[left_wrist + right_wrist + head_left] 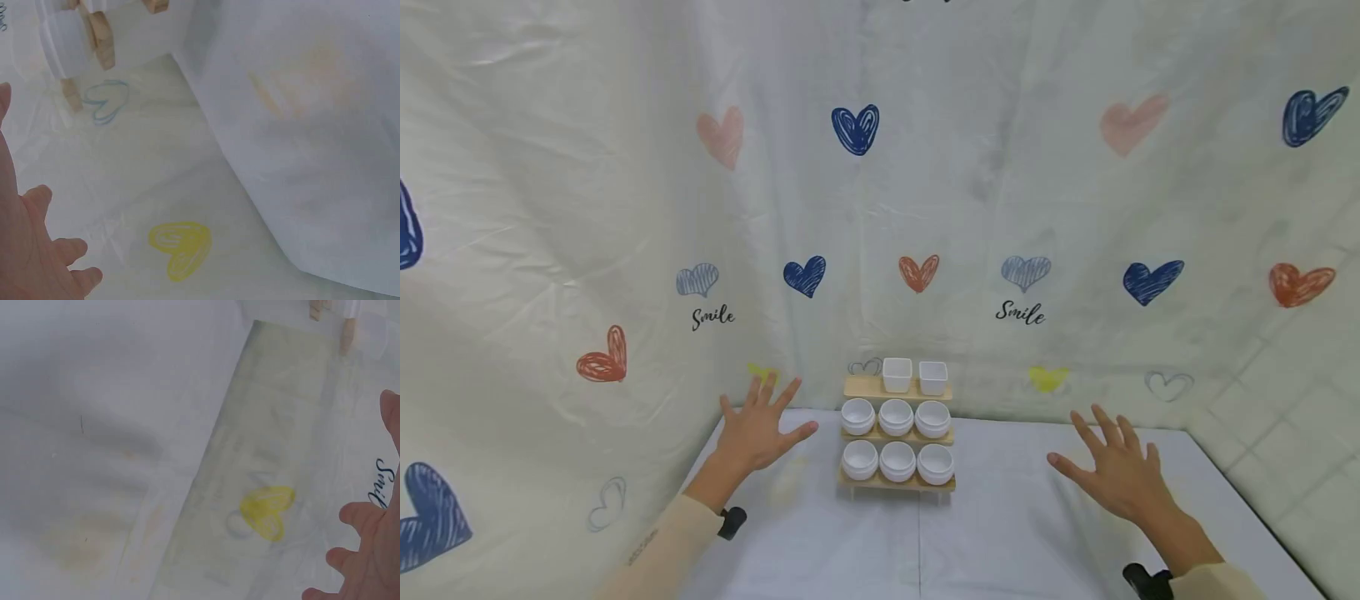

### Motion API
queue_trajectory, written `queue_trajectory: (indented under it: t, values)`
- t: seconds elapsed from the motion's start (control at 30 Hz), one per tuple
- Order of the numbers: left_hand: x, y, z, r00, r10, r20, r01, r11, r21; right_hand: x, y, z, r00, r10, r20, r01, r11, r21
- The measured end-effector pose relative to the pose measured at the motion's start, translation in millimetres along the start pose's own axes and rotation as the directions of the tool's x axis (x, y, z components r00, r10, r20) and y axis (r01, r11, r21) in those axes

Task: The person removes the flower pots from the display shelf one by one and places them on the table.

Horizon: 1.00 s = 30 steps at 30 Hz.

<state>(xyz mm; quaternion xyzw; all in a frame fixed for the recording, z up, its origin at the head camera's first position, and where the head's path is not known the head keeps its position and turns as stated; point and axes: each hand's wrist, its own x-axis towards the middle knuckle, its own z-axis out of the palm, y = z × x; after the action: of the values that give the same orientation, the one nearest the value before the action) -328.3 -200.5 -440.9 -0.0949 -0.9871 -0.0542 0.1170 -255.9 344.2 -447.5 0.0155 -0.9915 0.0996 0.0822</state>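
Note:
In the head view a tiered wooden rack (895,483) stands at the middle of the white table. Its two lower tiers bear several round white bowls (897,461), three to a tier. On the top tier are two square white cups (897,375). To the rack's left my left hand (758,435) is raised with fingers spread, touching nothing. My right hand (1120,471) is held up farther off on the right side, fingers spread too, holding nothing. Part of the rack (103,40) shows at the top left of the left wrist view.
The table (1007,517) has a white cover with a crease down its middle. Behind it hangs a pale curtain (955,183) printed with hearts and "Smile". A tile-patterned wall (1292,417) rises along the right side. Dark straps with devices sit at both wrists.

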Motion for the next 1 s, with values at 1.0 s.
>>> queue_trajectory:
  t: [1.0]
  values:
    - [-19.5,37.8,63.6,0.996,-0.091,-0.018,0.068,0.840,-0.538,-3.1,-79.2,34.1,0.996,-0.071,-0.050,0.084,0.940,0.330]
